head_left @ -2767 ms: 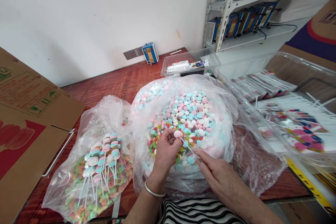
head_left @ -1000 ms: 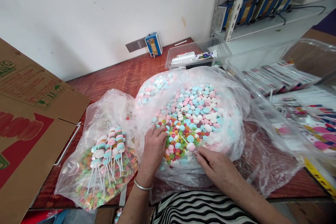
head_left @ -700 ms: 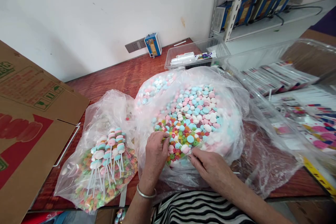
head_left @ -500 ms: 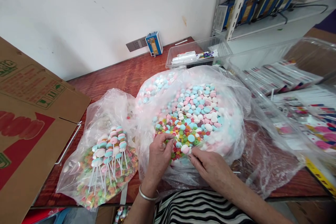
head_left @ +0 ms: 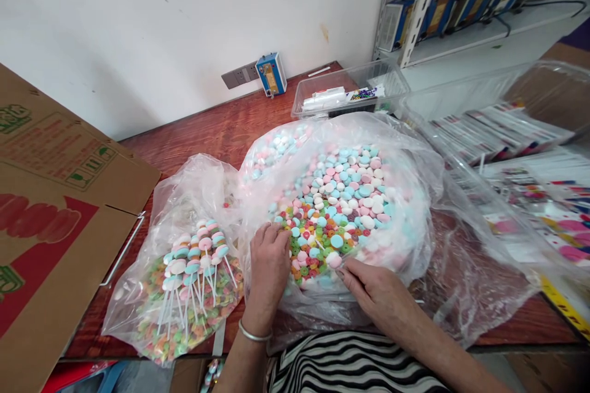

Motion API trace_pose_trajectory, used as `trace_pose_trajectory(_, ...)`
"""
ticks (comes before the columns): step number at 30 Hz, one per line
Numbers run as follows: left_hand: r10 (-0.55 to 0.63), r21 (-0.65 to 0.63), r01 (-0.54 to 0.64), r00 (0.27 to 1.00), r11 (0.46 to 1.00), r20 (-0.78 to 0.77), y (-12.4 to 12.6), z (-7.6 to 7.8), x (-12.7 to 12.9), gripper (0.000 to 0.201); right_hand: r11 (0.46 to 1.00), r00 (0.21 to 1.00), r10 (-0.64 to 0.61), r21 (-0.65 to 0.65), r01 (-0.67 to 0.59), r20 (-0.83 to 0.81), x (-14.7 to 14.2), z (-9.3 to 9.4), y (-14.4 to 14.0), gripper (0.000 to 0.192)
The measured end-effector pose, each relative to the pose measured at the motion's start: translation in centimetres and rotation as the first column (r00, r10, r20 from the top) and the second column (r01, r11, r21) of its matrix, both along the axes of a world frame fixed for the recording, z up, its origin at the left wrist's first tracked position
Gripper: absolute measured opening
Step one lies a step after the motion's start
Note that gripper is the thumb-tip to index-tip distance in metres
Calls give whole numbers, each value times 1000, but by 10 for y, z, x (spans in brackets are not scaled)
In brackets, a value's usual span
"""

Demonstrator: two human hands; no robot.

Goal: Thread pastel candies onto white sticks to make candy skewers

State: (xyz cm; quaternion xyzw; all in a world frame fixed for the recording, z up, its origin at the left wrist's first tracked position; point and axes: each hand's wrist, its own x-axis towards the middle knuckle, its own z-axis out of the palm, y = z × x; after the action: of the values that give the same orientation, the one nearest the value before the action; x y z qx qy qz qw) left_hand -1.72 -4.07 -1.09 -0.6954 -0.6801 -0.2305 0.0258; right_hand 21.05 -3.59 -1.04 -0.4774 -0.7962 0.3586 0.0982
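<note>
My right hand (head_left: 375,288) is closed in a pinch at the near edge of the candy pile. From its fingertips juts a pink-and-white round candy (head_left: 334,260), seemingly on a thin stick that the fingers mostly cover. My left hand (head_left: 270,264) rests at the pile's left edge, fingers curled down; whatever is in them is hidden. Small ring-shaped gummies (head_left: 313,239) lie between the hands, with pastel round candies (head_left: 354,181) behind them, all in a large clear plastic bag (head_left: 258,196). Left of it, finished candy skewers (head_left: 193,267) on white sticks lie over another bag of gummies (head_left: 161,344).
A cardboard box (head_left: 69,196) stands at the left. Clear plastic bins (head_left: 396,73) with printed packaging stand behind and to the right. A small blue device (head_left: 271,75) leans by the wall socket (head_left: 239,76). A metal shelf (head_left: 417,12) is at the back right.
My left hand has moved away from the right one, left and slightly up, to the pile's left edge. My right hand keeps its pinch and has shifted slightly right.
</note>
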Motion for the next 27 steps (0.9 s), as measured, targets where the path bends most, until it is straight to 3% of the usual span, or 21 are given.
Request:
trace_pose_trajectory(4,20,11,-19,1000,1000,-8,8,-3,-2,17,1000,1000,4,10,-4,3,-2,1,0,32)
trace_pose_trajectory(6,27,17,-30,992,999,119,7,-1,4,16,1000,1000,2,11,-1,-5,-3,2,1,32)
trace_pose_trajectory(8,68,-31,-61,936,998,345,4,3,12,15,1000,1000,4,9,-4,-27,-5,3,1,31)
trace_pose_trajectory(10,147,-158,-63,783,985,605,1,7,21,16,1000,999,9,6,-8,-46,-6,4,1,31)
trace_pose_trajectory(12,228,-272,-9,572,962,788,0,9,29,19,1000,999,7,2,-7,-52,-7,4,1,30)
trace_pose_trajectory(15,281,-310,52,297,949,912,0,5,37,25,1000,999,0,-1,0,-49,-7,4,1,30)
trace_pose_trajectory(17,298,-309,47,164,950,940,1,1,39,26,1000,999,1,-4,-1,-51,-7,4,1,30)
trace_pose_trajectory(19,296,-301,52,95,952,951,2,-2,40,27,1000,999,1,-4,-2,-55,-6,4,1,30)
trace_pose_trajectory(23,253,-256,95,41,962,967,2,-2,44,27,1000,997,-14,6,14,-76,-5,3,1,30)
trace_pose_trajectory(27,307,-265,203,-215,943,927,2,4,53,40,998,982,-63,-8,62,-178,-5,0,2,30)
